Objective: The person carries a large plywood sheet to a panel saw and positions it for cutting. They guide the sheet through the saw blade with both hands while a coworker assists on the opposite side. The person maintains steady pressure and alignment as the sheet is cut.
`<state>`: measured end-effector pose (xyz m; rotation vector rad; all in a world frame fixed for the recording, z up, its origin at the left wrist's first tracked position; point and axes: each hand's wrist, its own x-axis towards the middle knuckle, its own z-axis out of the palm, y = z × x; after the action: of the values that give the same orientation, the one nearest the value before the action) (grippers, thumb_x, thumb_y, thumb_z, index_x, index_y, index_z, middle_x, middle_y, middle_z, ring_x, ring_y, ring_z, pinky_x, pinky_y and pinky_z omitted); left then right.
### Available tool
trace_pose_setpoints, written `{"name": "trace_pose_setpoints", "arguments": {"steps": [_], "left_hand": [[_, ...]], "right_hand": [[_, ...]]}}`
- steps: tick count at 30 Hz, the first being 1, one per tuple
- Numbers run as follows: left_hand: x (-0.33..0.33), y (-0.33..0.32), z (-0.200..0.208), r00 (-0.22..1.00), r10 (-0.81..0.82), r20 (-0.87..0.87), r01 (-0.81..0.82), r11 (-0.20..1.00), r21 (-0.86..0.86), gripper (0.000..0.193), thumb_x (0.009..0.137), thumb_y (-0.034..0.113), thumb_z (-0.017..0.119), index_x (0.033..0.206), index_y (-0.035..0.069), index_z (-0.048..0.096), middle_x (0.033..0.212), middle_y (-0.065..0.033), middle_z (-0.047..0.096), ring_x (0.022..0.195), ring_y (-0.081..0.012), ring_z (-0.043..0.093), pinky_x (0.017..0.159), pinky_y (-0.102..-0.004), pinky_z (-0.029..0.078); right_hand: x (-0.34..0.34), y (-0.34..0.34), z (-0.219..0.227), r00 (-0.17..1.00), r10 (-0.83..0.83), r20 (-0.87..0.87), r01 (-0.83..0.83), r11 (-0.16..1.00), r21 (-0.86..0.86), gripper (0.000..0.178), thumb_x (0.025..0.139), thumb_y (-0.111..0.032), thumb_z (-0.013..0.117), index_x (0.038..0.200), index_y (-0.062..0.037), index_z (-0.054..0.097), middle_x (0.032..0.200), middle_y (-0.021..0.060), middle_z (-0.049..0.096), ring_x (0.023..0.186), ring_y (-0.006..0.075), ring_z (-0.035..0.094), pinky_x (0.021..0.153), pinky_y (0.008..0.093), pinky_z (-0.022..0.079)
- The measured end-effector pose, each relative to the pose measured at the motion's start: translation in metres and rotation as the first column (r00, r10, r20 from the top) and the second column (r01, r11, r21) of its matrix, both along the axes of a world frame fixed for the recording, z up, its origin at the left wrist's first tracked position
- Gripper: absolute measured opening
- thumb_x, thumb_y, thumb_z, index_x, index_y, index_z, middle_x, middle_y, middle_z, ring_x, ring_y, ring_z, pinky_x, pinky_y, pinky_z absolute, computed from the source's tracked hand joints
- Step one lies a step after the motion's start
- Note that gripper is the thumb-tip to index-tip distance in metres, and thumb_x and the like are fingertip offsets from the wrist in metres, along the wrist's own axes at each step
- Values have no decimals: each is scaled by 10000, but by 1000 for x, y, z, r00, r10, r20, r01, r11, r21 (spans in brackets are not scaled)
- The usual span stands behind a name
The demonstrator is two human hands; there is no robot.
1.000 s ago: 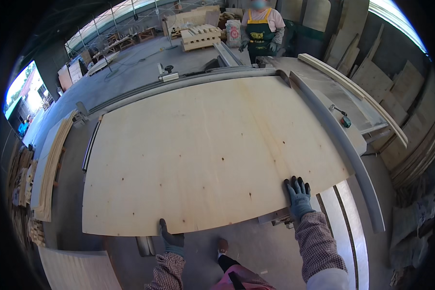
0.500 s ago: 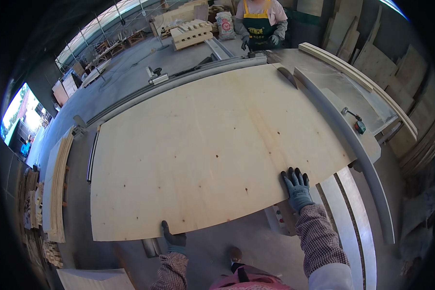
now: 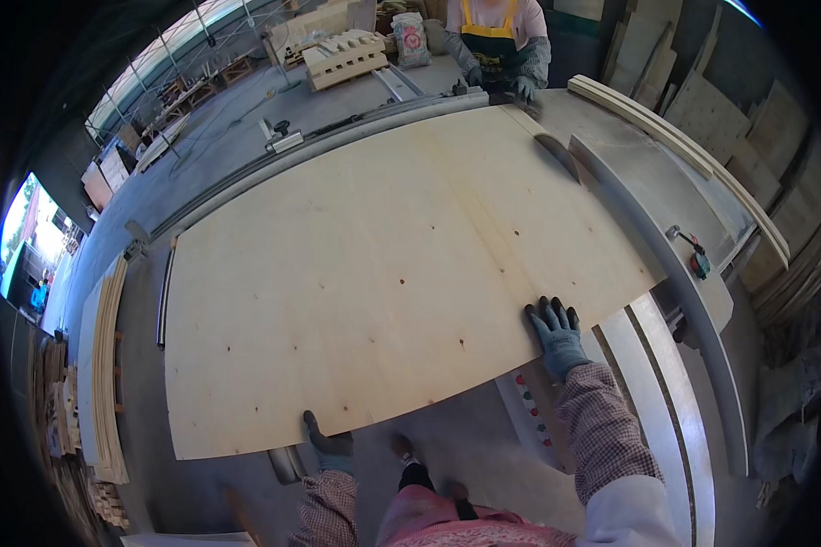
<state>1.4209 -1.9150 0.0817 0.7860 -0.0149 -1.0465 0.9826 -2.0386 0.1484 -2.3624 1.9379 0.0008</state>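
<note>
A large pale plywood sheet (image 3: 365,264) with small dark knots lies across the saw table. At its near edge, left of the middle, my gloved left hand (image 3: 328,447) grips the rim, thumb on top and fingers hidden underneath. My gloved right hand (image 3: 558,337) lies flat on top near the close right corner, fingers spread. Toward the far right end a round saw blade (image 3: 558,157) stands up through the sheet, with a cut line running from it to the far edge. A long grey metal fence (image 3: 643,219) borders the sheet's right side.
Across the table stands a co-worker in a dark apron (image 3: 497,46), one gloved hand (image 3: 525,88) at the sheet's far edge. A tape measure (image 3: 699,264) sits right of the fence. Stacked boards (image 3: 109,374) stand at left. A panel with coloured buttons (image 3: 531,410) shows below the sheet.
The sheet has slid slightly away from me along the fence, both my hands moving with it. My feet and body have come forward. The co-worker's hand has reached down to the far edge.
</note>
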Motion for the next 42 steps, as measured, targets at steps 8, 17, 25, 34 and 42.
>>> {"name": "trace_pose_setpoints", "arguments": {"steps": [8,17,25,34,42], "left_hand": [[9,-1,-15,985,-96,-140,85,993,-80,482,889,384,536,1254,79,464,1231,-98,539,1107,-290,533,905,-441,479],[5,1,5,986,-137,-93,130,988,-85,477,896,371,536,1267,84,451,1248,-96,527,1123,-268,523,913,-437,474],[5,1,5,988,-107,-114,98,992,-77,471,916,360,513,1276,65,437,1269,-95,513,1151,-259,502,953,-411,449],[10,6,2,986,-149,-73,141,985,-102,494,901,353,546,1272,51,424,1253,-104,513,1140,-253,512,940,-395,477],[18,9,-7,988,-152,-36,149,987,-61,468,910,370,521,1248,53,448,1219,-93,545,1110,-243,540,909,-378,503]], "right_hand": [[-1,-6,-4,999,-37,1,37,999,38,809,723,-77,517,1441,-254,190,1514,117,122,1404,315,57,1126,496,19],[4,-3,-4,999,-41,18,41,999,11,878,675,10,521,1443,-250,184,1513,115,121,1404,308,57,1128,492,31],[-2,-5,-24,999,-24,-47,20,996,-86,945,594,-58,603,1437,-241,216,1503,117,165,1395,316,112,1122,487,87],[4,-2,-18,999,-28,-18,27,998,-53,959,588,-28,604,1439,-233,212,1508,112,153,1398,306,100,1126,472,68],[10,4,-10,998,-56,-35,56,998,2,865,696,-19,527,1446,-264,171,1516,98,128,1405,292,71,1130,475,40]]}}
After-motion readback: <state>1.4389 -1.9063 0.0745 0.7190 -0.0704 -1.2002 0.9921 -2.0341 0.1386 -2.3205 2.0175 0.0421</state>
